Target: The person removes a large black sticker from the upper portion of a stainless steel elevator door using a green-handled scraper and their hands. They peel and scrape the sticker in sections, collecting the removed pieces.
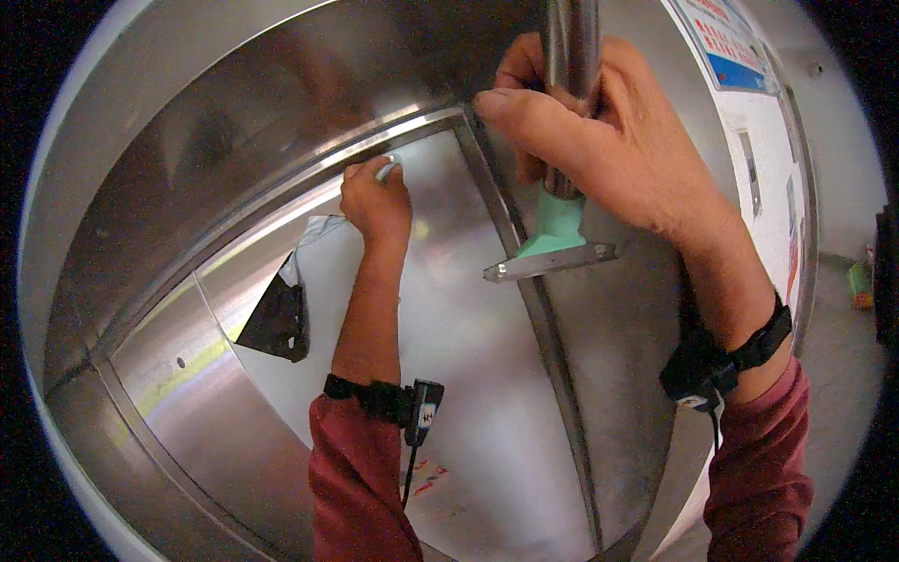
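Observation:
My right hand point(590, 133) grips the metal handle point(572, 42) of a scraper or squeegee with a green plastic neck point(555, 225) and a narrow grey head point(551, 263). Its head hangs over the frame strip of a brushed metal panel point(456, 302). My left hand point(379, 197) is up at the panel's top edge, fingers closed on a small pale bunch of what looks like cloth or film point(388, 167). Below that hand, a loose grey-white sheet edge point(319, 228) and a black triangular piece point(277, 316) lie against the panel.
A raised metal frame strip point(562, 386) borders the panel, with a dark, shiny metal surface point(232, 112) beyond it. A notice board bearing writing point(730, 46) hangs on the white wall at the right. A small green and orange object point(859, 284) is at the far right.

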### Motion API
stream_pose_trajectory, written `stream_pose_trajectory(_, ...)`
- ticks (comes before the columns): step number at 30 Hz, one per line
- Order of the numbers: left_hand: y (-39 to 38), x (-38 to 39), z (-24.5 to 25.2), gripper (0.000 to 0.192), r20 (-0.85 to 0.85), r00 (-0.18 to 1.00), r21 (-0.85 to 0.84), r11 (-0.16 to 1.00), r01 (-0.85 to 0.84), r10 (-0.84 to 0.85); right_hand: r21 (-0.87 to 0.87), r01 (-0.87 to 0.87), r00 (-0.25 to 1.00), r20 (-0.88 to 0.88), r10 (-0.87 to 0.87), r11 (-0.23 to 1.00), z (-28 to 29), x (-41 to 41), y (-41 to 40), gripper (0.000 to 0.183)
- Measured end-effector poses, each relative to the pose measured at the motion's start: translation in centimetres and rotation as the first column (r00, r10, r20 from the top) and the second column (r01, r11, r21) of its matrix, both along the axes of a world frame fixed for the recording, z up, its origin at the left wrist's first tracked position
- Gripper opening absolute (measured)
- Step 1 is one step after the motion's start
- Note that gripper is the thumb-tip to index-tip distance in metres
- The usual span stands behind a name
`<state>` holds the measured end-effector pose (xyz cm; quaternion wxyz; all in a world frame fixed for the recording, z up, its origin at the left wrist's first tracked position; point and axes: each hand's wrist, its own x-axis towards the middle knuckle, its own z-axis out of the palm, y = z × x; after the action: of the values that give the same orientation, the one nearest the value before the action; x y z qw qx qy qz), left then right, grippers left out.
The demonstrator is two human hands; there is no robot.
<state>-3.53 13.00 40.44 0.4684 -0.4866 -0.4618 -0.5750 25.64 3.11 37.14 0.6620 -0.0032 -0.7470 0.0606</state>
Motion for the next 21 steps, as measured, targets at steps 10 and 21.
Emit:
stream_pose_trajectory(10, 1.1, 2.5, 0.3, 0.013, 0.193, 0.956, -0.073, 0.975, -0.209, 0.220, 0.039, 0.012, 1.000, 0.014, -0.013, 0.999, -0.1, -0.1, 0.2, 0.024)
stream_pose_trajectory(21, -0.2, 0.8, -0.5, 0.016, -0.045, 0.982, 0.061, 0.982, -0.179, 0.181, 0.044, 0.060, 0.997, 0.036, -0.061, 0.997, -0.2, -0.2, 0.2, 0.022)
